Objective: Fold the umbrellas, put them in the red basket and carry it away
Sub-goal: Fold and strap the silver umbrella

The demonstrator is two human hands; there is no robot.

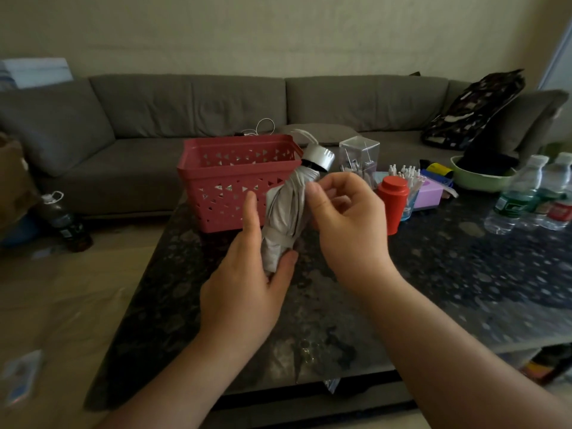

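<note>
A folded grey umbrella [286,212] with a silver cap and a white wrist loop is held tilted above the dark table, a strap wrapped round its lower part. My left hand [247,274] holds its lower end between thumb and fingers. My right hand [346,218] has its fingers curled at the umbrella's upper right side, touching the fabric. The red basket [229,184] stands on the table just behind the umbrella, and no umbrella shows inside it.
The dark speckled table [433,274] carries a red canister [393,199], a clear box [359,153], a cup of small white items, a green bowl [476,178] and water bottles [526,196] at the right. A grey sofa [192,106] runs behind, with a patterned backpack [473,109].
</note>
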